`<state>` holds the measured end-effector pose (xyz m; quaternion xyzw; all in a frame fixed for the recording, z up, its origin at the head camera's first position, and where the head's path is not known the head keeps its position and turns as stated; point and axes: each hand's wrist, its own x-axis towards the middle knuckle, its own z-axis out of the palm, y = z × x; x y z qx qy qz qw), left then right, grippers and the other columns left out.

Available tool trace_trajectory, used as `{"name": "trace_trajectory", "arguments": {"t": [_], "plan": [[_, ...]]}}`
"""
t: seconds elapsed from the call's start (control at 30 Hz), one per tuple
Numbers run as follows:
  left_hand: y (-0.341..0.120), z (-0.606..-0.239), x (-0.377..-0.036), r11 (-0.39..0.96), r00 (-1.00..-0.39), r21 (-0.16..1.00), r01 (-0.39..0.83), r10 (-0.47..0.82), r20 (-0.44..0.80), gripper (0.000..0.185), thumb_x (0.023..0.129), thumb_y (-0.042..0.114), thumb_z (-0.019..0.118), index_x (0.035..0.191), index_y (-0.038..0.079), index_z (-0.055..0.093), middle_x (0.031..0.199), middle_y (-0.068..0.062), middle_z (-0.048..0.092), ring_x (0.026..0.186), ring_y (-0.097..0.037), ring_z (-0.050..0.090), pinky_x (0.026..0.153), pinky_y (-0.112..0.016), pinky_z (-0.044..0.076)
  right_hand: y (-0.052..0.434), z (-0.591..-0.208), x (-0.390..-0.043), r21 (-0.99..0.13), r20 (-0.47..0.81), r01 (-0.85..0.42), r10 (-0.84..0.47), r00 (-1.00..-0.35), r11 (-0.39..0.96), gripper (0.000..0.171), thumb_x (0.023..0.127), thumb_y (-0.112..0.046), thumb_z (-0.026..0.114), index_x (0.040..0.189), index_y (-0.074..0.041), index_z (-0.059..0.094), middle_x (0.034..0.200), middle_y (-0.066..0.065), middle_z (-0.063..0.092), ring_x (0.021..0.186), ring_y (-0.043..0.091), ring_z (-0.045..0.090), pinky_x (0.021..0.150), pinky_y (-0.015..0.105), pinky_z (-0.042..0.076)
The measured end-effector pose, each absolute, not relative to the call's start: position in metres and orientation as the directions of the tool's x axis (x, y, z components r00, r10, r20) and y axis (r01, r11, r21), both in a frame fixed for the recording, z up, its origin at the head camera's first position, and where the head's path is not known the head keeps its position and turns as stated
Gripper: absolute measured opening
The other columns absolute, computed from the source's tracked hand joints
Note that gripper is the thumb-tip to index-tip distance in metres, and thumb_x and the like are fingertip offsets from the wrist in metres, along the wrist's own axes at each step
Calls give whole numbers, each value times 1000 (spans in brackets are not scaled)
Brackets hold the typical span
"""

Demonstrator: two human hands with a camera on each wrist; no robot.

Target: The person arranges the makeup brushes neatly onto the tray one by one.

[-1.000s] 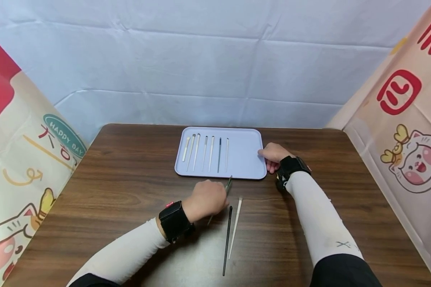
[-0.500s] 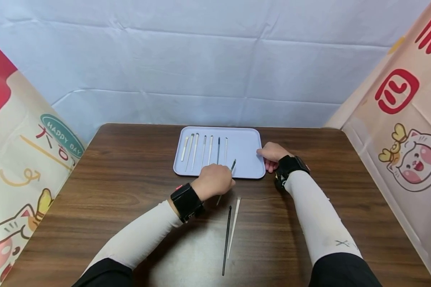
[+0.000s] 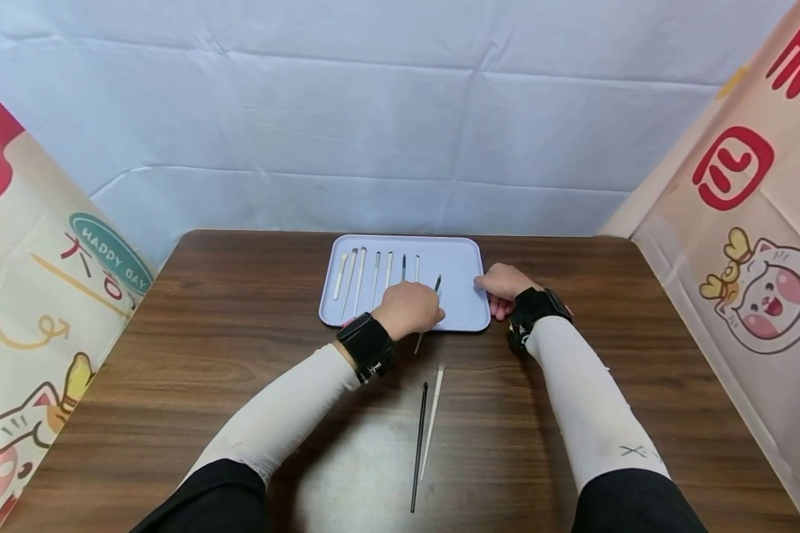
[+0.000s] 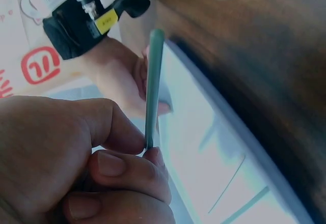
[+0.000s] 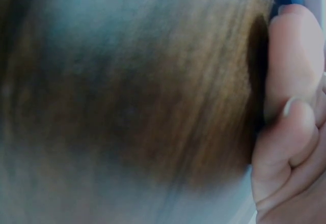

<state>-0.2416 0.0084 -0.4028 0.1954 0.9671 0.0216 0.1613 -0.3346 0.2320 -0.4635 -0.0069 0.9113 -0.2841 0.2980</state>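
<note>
My left hand (image 3: 410,307) pinches a slim makeup brush (image 3: 438,283) over the front part of the pale lilac tray (image 3: 463,296). In the left wrist view the brush's green handle (image 4: 154,86) rises from between thumb and fingertips. The handle end reaches past the tray's front rim in the head view. At the tray's right side, my right hand (image 3: 503,283) grips the rim, thumb on top and the other fingers curled outside it. Several brushes lie in a row across the tray's left and middle, pointing away from me; the left hand covers the lower ends of some.
On the brown wooden table (image 3: 240,311), a black brush (image 3: 419,448) and a white brush (image 3: 433,422) lie side by side in front of the tray. A white cloth (image 3: 373,148) hangs behind the table, with printed panels at both sides.
My left hand has carried the brush forward and to the right, from the table in front of the tray to over it. My right hand keeps its grip on the rim.
</note>
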Motion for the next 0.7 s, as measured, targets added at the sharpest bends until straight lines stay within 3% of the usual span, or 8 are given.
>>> {"name": "trace_trajectory", "arguments": {"t": [0.3,0.7], "plan": [[13,-401,-260,937,-869,121,326,348,-353,46,106,38,49,65,17,52,64,1,41,58,-14,44,53,-30,40,232,-462,-332,-522,-531,148,-184,-827,840,53,99,-29,40,60,-2,63,52,6,61,43,15,62,43,27,48],[17,-401,-280,934,-862,166,316,356,-360,40,108,36,47,77,15,62,73,-1,49,64,-16,46,61,-32,40,231,-463,-334,-522,-541,168,-173,-823,836,54,100,-30,40,60,-2,64,52,6,61,43,15,61,43,27,48]]}}
